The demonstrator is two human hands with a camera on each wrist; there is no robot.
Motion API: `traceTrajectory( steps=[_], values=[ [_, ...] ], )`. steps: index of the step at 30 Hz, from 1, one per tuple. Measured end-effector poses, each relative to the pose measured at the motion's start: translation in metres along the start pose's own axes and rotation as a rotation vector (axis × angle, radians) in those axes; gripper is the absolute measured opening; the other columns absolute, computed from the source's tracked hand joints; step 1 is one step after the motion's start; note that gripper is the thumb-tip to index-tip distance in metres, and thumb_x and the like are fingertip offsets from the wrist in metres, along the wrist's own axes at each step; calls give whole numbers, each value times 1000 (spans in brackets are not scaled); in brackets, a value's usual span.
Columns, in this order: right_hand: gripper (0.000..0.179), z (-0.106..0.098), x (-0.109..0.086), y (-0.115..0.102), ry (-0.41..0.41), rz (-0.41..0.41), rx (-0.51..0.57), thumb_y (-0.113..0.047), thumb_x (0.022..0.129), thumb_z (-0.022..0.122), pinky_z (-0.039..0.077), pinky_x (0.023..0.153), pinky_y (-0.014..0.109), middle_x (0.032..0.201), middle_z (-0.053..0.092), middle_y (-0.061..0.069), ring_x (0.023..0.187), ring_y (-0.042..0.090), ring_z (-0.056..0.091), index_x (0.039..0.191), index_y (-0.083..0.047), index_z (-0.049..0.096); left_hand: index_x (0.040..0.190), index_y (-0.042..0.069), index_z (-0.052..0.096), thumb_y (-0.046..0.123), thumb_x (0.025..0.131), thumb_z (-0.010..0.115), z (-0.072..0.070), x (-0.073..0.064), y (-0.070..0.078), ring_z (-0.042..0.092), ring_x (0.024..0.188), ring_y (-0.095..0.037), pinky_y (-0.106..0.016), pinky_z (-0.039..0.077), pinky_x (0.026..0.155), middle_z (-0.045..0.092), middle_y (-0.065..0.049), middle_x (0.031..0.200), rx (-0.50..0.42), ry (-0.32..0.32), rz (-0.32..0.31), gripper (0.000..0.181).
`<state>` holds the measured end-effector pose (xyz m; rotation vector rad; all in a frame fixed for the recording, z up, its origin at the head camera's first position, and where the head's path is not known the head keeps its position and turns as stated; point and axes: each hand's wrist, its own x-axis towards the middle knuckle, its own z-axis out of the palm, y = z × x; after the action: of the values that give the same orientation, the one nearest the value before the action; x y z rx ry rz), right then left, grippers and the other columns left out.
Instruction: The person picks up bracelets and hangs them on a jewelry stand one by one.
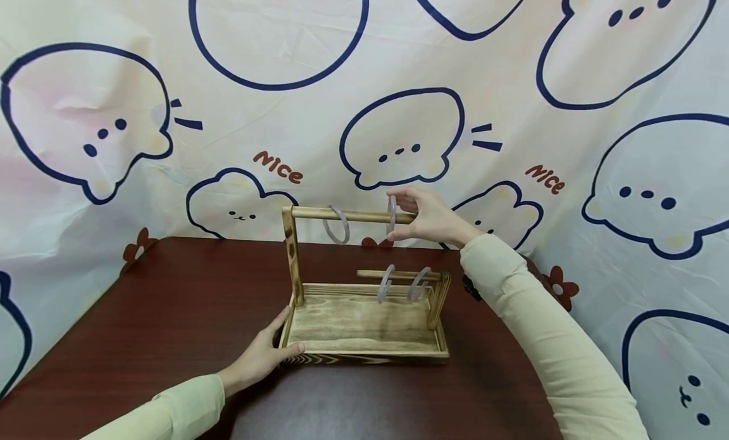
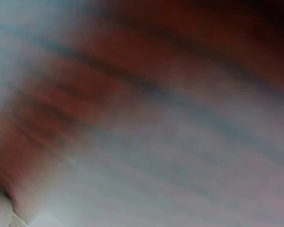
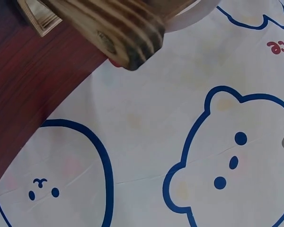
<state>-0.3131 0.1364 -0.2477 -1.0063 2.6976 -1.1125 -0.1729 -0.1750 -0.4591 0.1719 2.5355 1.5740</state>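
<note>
A wooden bangle stand [image 1: 364,358] has a tray base, a tall left post with an upper bar and a short right post with a lower bar. My left hand [image 1: 259,358] grips the tray's left front corner, thumb over the front rim. On the upper bar, near its right end, my right hand [image 1: 435,217] pinches a pale translucent bangle [image 1: 392,215] encircling the bar. Another bangle [image 1: 337,225] hangs farther left on that bar. From the lower bar hang two more, a left bangle [image 1: 385,284] and a right bangle [image 1: 418,284].
The stand rests on a dark red-brown table [image 1: 199,313]. Behind it hangs a white cloth [image 1: 319,123] printed with blue cartoon outlines. In the right wrist view the stand's short post [image 3: 118,28] appears close up. The left wrist view is mostly blurred.
</note>
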Motion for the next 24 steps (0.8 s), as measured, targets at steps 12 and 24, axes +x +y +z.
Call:
traceTrajectory(
  steps=[12,24],
  values=[
    [81,2,1,-2,-17,-18,-38,-28,69,80,36,104,39,140,44,1,128,19,43,139,-21,39,148,9,8,32,83,67,-1,0,1,3,140,-33,-57,13,109,7,-13,154,4,3,-7,91],
    [81,4,2,-1,-47,-36,-128,-33,69,80,32,107,38,142,41,1,131,20,38,138,-19,39,148,9,8,31,83,67,-1,0,2,4,140,-34,-57,13,109,7,-13,154,8,3,-2,91]
  ],
)
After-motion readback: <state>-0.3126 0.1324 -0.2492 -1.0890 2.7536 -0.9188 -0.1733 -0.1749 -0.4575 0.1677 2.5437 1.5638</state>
